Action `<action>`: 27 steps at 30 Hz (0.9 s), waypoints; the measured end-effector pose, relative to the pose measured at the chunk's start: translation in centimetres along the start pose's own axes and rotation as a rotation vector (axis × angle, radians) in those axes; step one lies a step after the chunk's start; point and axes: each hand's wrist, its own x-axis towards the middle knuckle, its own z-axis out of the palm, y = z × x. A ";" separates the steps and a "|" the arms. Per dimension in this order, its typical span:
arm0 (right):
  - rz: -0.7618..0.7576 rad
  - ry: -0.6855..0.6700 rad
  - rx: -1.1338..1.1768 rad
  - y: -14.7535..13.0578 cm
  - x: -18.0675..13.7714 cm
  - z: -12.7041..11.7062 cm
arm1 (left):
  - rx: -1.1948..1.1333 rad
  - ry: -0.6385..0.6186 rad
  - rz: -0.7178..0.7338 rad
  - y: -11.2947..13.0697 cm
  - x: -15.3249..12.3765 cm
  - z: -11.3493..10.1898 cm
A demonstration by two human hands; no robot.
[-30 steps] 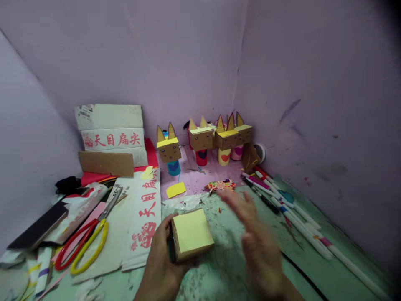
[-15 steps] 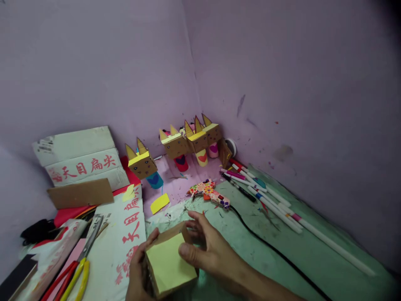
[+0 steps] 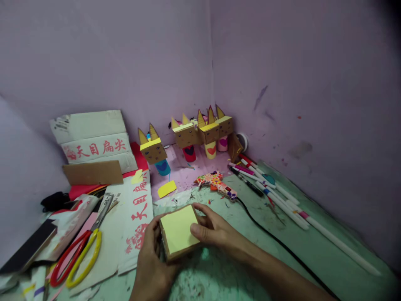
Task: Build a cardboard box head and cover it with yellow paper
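A small cardboard box [image 3: 178, 232] with a yellow paper top sits low in the middle of the view, over the green table [image 3: 282, 251]. My left hand [image 3: 153, 259] grips its left side from below. My right hand [image 3: 216, 230] wraps the right side, thumb pressed on the yellow top. A patterned glue gun [image 3: 216, 182] lies just beyond the box, its black cord [image 3: 275, 238] trailing to the right.
Several cardboard cat figures [image 3: 188, 136] on coloured tubes stand in the back corner. Markers [image 3: 269, 188] lie along the right wall. Red and yellow scissors [image 3: 78, 257], cardboard sheets with red print [image 3: 94, 138] and paper scraps lie at the left.
My right hand came from the glue gun side onto the box, and its thumb now presses the yellow top. The box is held more level. The view has shifted.
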 end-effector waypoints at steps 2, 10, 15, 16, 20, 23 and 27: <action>-0.004 0.012 -0.034 0.0 0.0 0.1 | 0.026 -0.026 0.020 -0.6 0.1 -0.2; 0.024 -0.085 -0.090 -0.3 0.1 0.0 | 0.070 -0.172 0.144 -1.7 0.5 -1.0; -0.078 0.020 -0.276 -1.2 -0.2 -0.4 | 0.087 -0.162 0.129 -1.1 0.5 -1.3; -0.185 0.131 -0.388 -1.4 -0.4 -0.4 | 0.091 -0.158 0.110 -1.0 0.5 -1.4; -0.666 0.402 -0.800 -1.9 -1.0 -0.2 | 0.071 -0.180 0.093 -1.0 0.4 -1.6; -0.761 0.299 -0.902 -2.1 -1.0 0.3 | 0.033 -0.205 0.115 -1.2 0.4 -1.6; -0.651 0.239 -0.977 -3.1 -0.2 0.8 | -0.007 -0.213 0.150 -1.4 0.3 -1.6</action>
